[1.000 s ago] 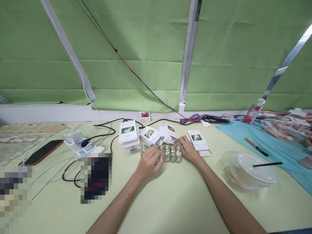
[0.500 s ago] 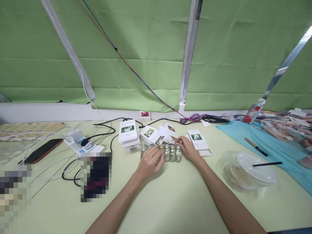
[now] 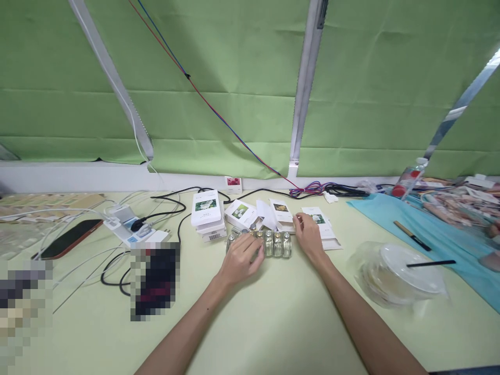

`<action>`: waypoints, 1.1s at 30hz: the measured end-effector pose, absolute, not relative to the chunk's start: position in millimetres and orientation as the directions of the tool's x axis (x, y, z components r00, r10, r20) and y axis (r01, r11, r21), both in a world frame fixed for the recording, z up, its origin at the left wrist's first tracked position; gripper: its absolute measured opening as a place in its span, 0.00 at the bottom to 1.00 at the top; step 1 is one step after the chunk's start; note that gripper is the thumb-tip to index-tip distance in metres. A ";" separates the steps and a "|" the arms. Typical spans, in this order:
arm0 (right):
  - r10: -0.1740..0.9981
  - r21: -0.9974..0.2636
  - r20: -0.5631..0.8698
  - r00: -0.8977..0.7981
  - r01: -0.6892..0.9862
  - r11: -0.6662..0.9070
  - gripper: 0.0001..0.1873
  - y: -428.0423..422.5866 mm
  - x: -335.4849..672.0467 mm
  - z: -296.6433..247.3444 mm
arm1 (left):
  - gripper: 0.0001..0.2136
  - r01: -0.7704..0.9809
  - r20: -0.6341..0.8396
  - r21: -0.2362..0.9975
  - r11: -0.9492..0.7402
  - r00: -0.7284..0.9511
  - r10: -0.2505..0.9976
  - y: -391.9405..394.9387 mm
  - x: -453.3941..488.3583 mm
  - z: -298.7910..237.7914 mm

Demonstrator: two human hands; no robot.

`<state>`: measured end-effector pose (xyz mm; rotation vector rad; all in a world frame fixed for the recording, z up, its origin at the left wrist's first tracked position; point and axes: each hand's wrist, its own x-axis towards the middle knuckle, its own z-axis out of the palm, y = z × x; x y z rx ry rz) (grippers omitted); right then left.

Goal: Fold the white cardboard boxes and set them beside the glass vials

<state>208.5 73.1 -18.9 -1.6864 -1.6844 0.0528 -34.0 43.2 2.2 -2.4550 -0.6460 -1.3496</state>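
Note:
Small clear glass bottles (image 3: 277, 245) with metal necks stand in a row in front of me, several of them. My left hand (image 3: 242, 259) lies over the left part of the row, its fingers curled down on a bottle and hiding some others. Just right of the row, my right hand (image 3: 308, 234) is raised a little with thumb and fingertips pinched together; whatever lies between them is hidden. Behind it lies a flat white box (image 3: 318, 219) with a flower picture. Left of that hand, a white box with a yellowish picture (image 3: 281, 209) lies among opened flaps.
Left of the bottles is a stack of white boxes (image 3: 207, 211). A power strip (image 3: 133, 229) with cables and a phone (image 3: 72, 238) lie farther left. On the right are a bagged plastic bowl (image 3: 410, 271), a blue cloth (image 3: 375, 211) and a water bottle (image 3: 410, 179).
My right hand has moved slightly right and away from me, off the end of the bottle row, uncovering the box with the yellowish picture. My left hand stays on the bottles.

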 end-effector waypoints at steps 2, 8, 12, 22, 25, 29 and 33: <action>0.882 -0.489 0.423 0.207 0.872 0.030 0.15 71.2 207.4 -15.5 | 0.08 0.497 0.848 -0.018 -0.868 0.467 0.249 42.9 -33.8 2.7; 0.912 -0.388 0.296 0.285 0.908 -0.158 0.13 65.4 201.8 -7.1 | 0.08 0.496 0.846 -0.020 -0.868 0.471 0.249 43.5 -33.8 2.0; 0.925 -0.342 0.256 0.280 0.922 -0.184 0.13 61.7 197.8 -1.5 | 0.08 0.500 0.847 -0.024 -0.866 0.470 0.247 44.2 -34.3 0.3; 0.979 -0.279 0.138 0.149 0.955 -0.106 0.07 57.7 196.4 7.1 | 0.07 0.500 0.848 -0.013 -0.866 0.465 0.256 42.7 -33.7 3.8; 0.988 -0.261 0.103 0.118 0.961 -0.088 0.07 55.7 196.3 9.1 | 0.07 0.501 0.847 -0.013 -0.865 0.465 0.257 42.2 -33.8 3.6; 0.993 -0.256 0.079 0.084 0.965 -0.061 0.08 52.4 195.4 10.2 | 0.07 0.495 0.851 -0.022 -0.869 0.465 0.243 41.6 -33.6 2.4; 0.996 -0.267 0.065 0.064 0.963 -0.044 0.10 51.6 194.4 7.1 | 0.08 0.495 0.844 -0.008 -0.869 0.470 0.260 41.4 -33.0 0.1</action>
